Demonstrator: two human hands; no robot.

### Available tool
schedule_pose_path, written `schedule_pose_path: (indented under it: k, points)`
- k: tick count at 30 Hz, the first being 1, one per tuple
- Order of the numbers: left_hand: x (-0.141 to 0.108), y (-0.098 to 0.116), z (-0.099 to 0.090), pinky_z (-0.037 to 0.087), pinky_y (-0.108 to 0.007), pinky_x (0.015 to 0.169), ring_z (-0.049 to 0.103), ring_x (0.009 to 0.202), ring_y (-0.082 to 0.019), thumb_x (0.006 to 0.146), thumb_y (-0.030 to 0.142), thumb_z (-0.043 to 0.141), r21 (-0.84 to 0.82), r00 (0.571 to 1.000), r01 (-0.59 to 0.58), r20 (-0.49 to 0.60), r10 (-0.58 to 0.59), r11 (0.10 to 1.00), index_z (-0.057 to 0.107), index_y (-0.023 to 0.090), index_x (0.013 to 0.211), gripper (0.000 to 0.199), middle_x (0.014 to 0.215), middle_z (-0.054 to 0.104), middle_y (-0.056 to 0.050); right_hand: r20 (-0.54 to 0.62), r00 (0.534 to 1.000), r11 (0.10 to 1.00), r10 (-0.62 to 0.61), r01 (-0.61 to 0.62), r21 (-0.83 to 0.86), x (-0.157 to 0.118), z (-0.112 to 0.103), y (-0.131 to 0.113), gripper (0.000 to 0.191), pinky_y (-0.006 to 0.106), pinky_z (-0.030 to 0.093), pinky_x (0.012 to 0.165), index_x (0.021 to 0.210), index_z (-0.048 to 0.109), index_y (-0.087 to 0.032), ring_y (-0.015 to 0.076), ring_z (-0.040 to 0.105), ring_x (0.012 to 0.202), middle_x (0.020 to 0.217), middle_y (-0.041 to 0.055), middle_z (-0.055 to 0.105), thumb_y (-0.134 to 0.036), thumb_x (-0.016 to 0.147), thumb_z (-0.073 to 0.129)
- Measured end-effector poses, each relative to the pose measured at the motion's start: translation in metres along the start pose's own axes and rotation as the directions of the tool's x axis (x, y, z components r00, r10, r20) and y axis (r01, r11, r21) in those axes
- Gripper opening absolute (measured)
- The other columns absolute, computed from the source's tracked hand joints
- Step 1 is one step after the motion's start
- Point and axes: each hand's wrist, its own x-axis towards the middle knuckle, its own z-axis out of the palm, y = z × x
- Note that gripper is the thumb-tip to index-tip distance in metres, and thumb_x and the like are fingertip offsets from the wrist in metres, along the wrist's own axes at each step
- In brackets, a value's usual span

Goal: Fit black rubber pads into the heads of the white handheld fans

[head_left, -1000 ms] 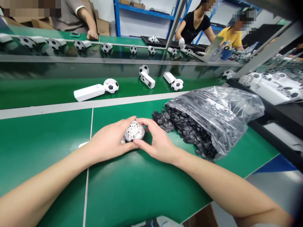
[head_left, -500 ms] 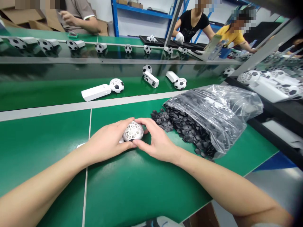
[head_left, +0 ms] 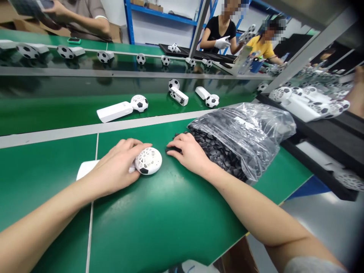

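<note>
My left hand is closed round the neck of a white handheld fan with a football-patterned round head. The head's openwork grille faces up, and a black patch shows at its lower rim. Part of the white handle sticks out behind my wrist; the rest is under my hand. At the near edge of a heap of small black plastic pieces, my right hand has thumb and fingers round a dark piece. The heap spills from a clear plastic bag.
Several more football fans lie beyond, one on the green conveyor belt. A black tray of fans stands at the right. Co-workers stand across the line, one wearing white gloves.
My right hand has left the fan head and moved right to the black pieces. My left hand has shifted slightly left with the fan. The view has turned a little.
</note>
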Motion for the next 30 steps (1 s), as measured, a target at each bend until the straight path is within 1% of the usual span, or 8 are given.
schedule_pose_path:
  k: [5, 11, 14, 16, 19, 21, 25, 30]
  points:
    - [-0.002, -0.001, -0.001, 0.041, -0.038, 0.076, 0.050, 0.091, -0.026, 0.071, 0.018, 0.044, 0.084, 0.999, 0.028, -0.018, -0.027, 0.996, 0.039, 0.025, 0.129, 0.060, 0.098, 0.053, -0.007, 0.139, 0.985, 0.976, -0.103, 0.127, -0.174, 0.002, 0.002, -0.007, 0.011, 0.033, 0.042, 0.080, 0.094, 0.067, -0.014, 0.0226, 0.045, 0.084, 0.086, 0.0070, 0.059, -0.019, 0.087, 0.061]
    - [0.000, -0.004, 0.002, 0.034, -0.042, 0.089, 0.050, 0.098, -0.025, 0.070, 0.007, 0.037, 0.101, 0.997, -0.041, -0.067, 0.048, 0.994, 0.043, 0.022, 0.127, 0.059, 0.101, 0.059, -0.006, 0.119, 0.980, 0.935, -0.161, 0.190, -0.300, 0.002, 0.006, -0.005, 0.023, 0.036, 0.042, 0.078, 0.106, 0.060, -0.008, 0.0250, 0.045, 0.084, 0.091, 0.0115, 0.057, -0.003, 0.087, 0.048]
    - [0.001, -0.005, 0.004, 0.033, -0.043, 0.091, 0.049, 0.100, -0.025, 0.071, 0.008, 0.037, 0.074, 0.997, -0.043, -0.060, 0.047, 0.996, 0.041, 0.023, 0.128, 0.059, 0.105, 0.059, -0.006, 0.049, 0.987, 0.974, -0.156, 0.162, -0.159, 0.000, 0.001, -0.008, 0.019, 0.035, 0.042, 0.078, 0.103, 0.060, -0.011, 0.0232, 0.048, 0.083, 0.091, 0.0089, 0.059, -0.004, 0.087, 0.050]
    - [0.001, -0.005, 0.003, 0.033, -0.044, 0.092, 0.049, 0.101, -0.025, 0.071, 0.009, 0.037, 0.064, 0.997, -0.046, -0.057, 0.050, 0.997, 0.040, 0.023, 0.128, 0.059, 0.106, 0.059, -0.006, -0.038, 0.990, 0.989, -0.135, 0.137, 0.058, -0.003, -0.005, -0.014, 0.015, 0.032, 0.043, 0.078, 0.097, 0.060, -0.014, 0.0201, 0.051, 0.082, 0.089, 0.0050, 0.060, -0.006, 0.088, 0.051]
    - [0.000, -0.004, 0.001, 0.031, -0.047, 0.094, 0.048, 0.103, -0.027, 0.070, 0.015, 0.043, 0.038, 0.998, -0.046, -0.044, 0.048, 0.998, 0.040, 0.023, 0.129, 0.060, 0.108, 0.058, -0.006, -0.120, 0.991, 0.902, -0.062, 0.107, 0.419, -0.007, -0.012, -0.027, 0.010, 0.027, 0.045, 0.075, 0.089, 0.062, -0.018, 0.0158, 0.055, 0.081, 0.088, 0.0011, 0.060, -0.010, 0.087, 0.056]
    - [0.000, -0.002, 0.000, 0.030, -0.049, 0.095, 0.047, 0.106, -0.029, 0.070, 0.029, 0.052, 0.008, 0.999, -0.031, -0.021, 0.031, 0.999, 0.038, 0.022, 0.130, 0.062, 0.112, 0.057, -0.007, -0.113, 0.993, 0.821, -0.031, 0.090, 0.564, -0.010, -0.013, -0.035, 0.009, 0.025, 0.045, 0.073, 0.086, 0.064, -0.019, 0.0151, 0.056, 0.081, 0.086, 0.0006, 0.060, -0.011, 0.085, 0.059]
    - [0.001, 0.002, 0.001, 0.024, -0.052, 0.100, 0.044, 0.112, -0.033, 0.063, 0.064, 0.057, -0.028, 1.000, 0.027, -0.011, -0.028, 0.999, 0.039, 0.020, 0.130, 0.082, 0.117, 0.056, -0.010, -0.072, 0.996, 0.745, -0.054, 0.088, 0.661, -0.011, -0.006, -0.045, 0.011, 0.028, 0.044, 0.077, 0.082, 0.066, -0.019, 0.0148, 0.056, 0.077, 0.078, -0.0007, 0.061, -0.009, 0.082, 0.063]
    - [0.000, 0.010, 0.002, 0.018, -0.053, 0.104, 0.047, 0.111, -0.029, 0.069, 0.064, 0.052, -0.058, 0.995, 0.076, -0.060, -0.080, 0.995, 0.047, 0.021, 0.123, 0.069, 0.115, 0.058, -0.008, -0.114, 0.993, 0.739, -0.003, 0.079, 0.669, -0.010, 0.002, -0.048, 0.012, 0.028, 0.043, 0.082, 0.076, 0.063, -0.017, 0.0150, 0.054, 0.086, 0.085, 0.0009, 0.054, -0.007, 0.076, 0.068]
